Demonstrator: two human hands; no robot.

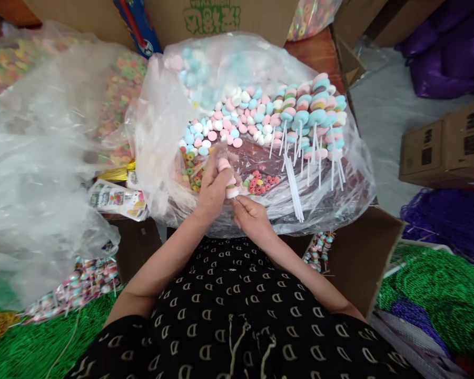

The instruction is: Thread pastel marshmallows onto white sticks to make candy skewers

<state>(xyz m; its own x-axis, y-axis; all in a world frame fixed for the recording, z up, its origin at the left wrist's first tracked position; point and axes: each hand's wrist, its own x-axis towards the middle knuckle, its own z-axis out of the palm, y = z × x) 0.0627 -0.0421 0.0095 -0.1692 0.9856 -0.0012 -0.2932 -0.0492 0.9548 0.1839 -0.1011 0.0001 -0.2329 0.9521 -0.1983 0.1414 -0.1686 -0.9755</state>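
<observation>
My left hand [213, 187] is wrapped round a skewer of pink and white marshmallows [231, 190], with a greenish ring between some of them. Just below, my right hand [253, 213] pinches the skewer's stick end. Loose pink, blue and white marshmallows [225, 123] lie beyond my hands on clear plastic. Small red gummy rings [260, 183] sit right of my fingers, and green and orange rings [190, 171] lie to the left. A bundle of white sticks [294, 192] rests to the right. Finished-looking marshmallow skewers [316, 113] are piled behind it, sticks toward me.
A big plastic bag of coloured rings [118, 100] stands at the left, beside printed packets [118, 199]. Cardboard boxes [446, 147] and purple bags [450, 52] are at the right. Green netting [442, 295] lies low on the right, near an open carton [363, 263] by my right arm.
</observation>
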